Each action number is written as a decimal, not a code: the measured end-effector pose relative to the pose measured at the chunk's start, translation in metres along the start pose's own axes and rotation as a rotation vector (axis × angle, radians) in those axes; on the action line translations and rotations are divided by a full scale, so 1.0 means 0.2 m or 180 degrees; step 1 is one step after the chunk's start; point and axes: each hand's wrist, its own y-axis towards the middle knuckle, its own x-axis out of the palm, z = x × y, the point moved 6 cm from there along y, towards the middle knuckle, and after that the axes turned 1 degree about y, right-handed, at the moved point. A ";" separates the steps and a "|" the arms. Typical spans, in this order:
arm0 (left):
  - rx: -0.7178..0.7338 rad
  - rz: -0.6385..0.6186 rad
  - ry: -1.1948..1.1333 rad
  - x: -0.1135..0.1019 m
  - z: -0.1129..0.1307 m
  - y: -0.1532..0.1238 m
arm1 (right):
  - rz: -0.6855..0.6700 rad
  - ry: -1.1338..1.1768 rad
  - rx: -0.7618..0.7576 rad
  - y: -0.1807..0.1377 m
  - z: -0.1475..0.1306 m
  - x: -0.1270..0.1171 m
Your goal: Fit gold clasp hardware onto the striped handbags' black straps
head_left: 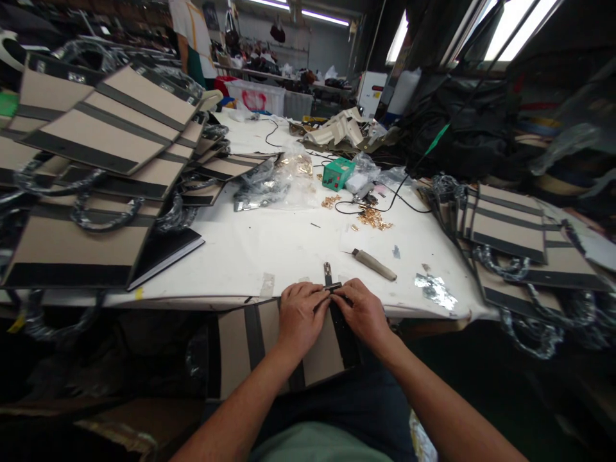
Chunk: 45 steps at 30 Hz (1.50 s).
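Observation:
A beige bag panel with dark bands (pixel 238 350) rests across my lap against the table's front edge. My left hand (pixel 301 314) and my right hand (pixel 362 313) meet at its upper edge, fingers pinched from both sides on a black strap (pixel 328 277). The strap's end carries a small metal fitting and points away from me on the tabletop. A dark crosspiece shows between my fingertips; its exact form is partly hidden. Just beyond my right hand lies a thin-pointed tool with a beige handle (pixel 375 264).
Stacked beige bags with plastic-wrapped handles stand left (pixel 81 237) and right (pixel 510 221). Gold metal pieces (pixel 374 218), a green box (pixel 337 173) with a black cable, and plastic bags (pixel 293 176) lie farther back. Silvery scraps (pixel 436 290) lie right. A person (pixel 195 38) stands behind.

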 end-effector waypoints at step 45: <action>-0.0056 -0.0494 -0.0038 0.04 -0.06 0.11 | -0.1619 -0.0084 -0.0147 -0.04 -0.04 -0.02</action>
